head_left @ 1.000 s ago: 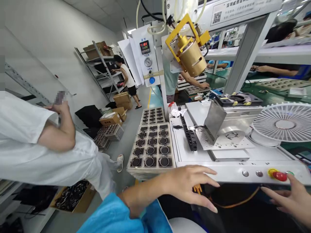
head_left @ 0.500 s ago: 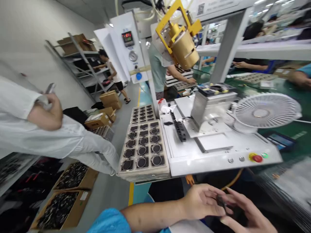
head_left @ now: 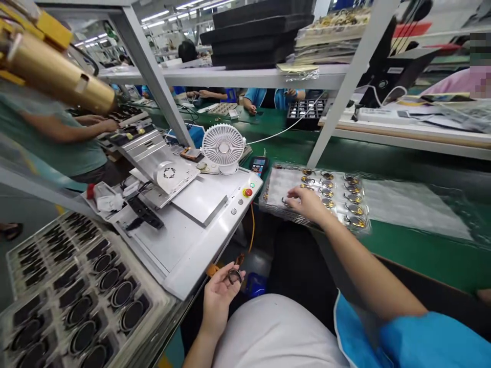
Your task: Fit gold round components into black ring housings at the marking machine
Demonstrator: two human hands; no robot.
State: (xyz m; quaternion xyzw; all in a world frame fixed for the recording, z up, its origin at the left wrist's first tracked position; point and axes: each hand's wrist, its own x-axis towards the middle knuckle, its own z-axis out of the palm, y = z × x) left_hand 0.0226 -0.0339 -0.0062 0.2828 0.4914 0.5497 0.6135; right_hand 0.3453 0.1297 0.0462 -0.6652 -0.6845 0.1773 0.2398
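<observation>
On the green workbench (head_left: pixel 414 250), the right hand (head_left: pixel 307 200) is reaching into a clear plastic tray (head_left: pixel 278 184), its curved fingers (head_left: pixel 291 192) touching down beside rows of round gold-and-dark parts (head_left: pixel 327 190); I cannot tell whether they are gripping one. The left hand (head_left: pixel 219 299) is turning palm-up just off the corner of a white machine bed (head_left: pixel 172 250), fingers curling around a small dark ring (head_left: pixel 235 276). A white desk fan (head_left: pixel 223 145) is standing beyond, and black-pocketed trays (head_left: pixel 82 322) are lying at lower left.
</observation>
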